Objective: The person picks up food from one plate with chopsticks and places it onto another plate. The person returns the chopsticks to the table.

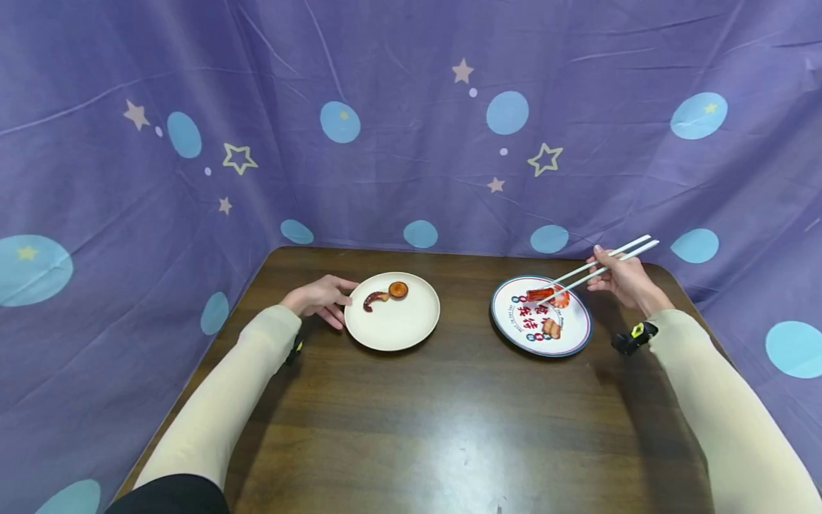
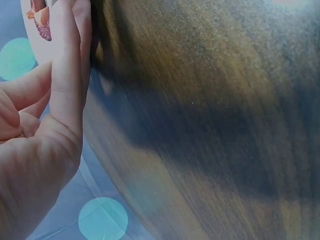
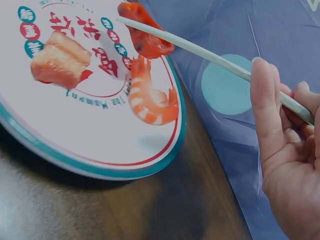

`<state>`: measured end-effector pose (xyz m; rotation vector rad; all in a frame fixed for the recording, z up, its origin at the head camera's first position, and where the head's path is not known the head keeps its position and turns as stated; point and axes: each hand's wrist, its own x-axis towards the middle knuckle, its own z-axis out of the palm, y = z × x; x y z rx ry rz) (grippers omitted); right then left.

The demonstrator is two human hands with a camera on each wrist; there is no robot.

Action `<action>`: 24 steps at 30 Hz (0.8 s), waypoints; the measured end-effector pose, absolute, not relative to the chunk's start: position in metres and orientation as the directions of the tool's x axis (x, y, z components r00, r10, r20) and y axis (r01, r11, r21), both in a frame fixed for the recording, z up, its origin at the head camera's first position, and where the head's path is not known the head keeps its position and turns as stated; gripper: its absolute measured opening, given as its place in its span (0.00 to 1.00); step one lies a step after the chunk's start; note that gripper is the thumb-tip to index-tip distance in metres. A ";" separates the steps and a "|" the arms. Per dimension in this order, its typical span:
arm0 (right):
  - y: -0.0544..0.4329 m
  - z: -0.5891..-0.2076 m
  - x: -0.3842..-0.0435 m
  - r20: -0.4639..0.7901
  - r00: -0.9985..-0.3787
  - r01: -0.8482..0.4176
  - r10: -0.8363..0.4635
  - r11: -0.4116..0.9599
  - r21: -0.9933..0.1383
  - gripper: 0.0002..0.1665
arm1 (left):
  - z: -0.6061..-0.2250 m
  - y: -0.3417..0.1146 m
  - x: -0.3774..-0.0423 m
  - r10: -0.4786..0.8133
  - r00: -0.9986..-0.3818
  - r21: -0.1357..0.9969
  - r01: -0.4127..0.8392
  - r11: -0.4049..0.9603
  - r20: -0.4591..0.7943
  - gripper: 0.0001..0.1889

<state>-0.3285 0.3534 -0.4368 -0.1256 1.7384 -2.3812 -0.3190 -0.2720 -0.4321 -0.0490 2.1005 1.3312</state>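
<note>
My left hand (image 1: pixel 319 295) touches the left rim of a cream plate (image 1: pixel 401 330), its fingers lying fairly straight along the edge. On that plate are a dark red curled tentacle piece (image 1: pixel 372 300) and a round brown slice (image 1: pixel 398 290). My right hand (image 1: pixel 621 278) grips a pair of pale chopsticks (image 1: pixel 632 251). Their tips meet a glossy red food piece (image 3: pixel 149 42) over a white plate with a blue-green rim (image 3: pixel 125 172). A striped shrimp (image 3: pixel 142 100) and a tan chunk of food (image 3: pixel 60 59) also lie there. Only one chopstick shows clearly in the right wrist view.
Both plates stand towards the far side of a dark wooden table (image 1: pixel 411 421). A purple curtain (image 1: pixel 398 178) with stars and blue dots hangs behind its far edge and along the sides. Light glares on the tabletop at the front.
</note>
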 end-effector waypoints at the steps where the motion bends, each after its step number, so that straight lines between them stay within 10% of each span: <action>1: 0.354 -0.436 -0.330 -0.050 -0.977 0.111 -0.207 -0.297 -0.948 0.23 | -0.432 -0.272 -0.319 0.299 -0.793 0.800 -0.353 0.485 -0.532 0.33; 24: 0.342 -0.427 -0.349 -0.078 -0.943 0.177 -0.324 -0.288 -0.941 0.25 | -0.433 -0.273 -0.321 0.301 -0.786 0.798 -0.363 0.482 -0.539 0.33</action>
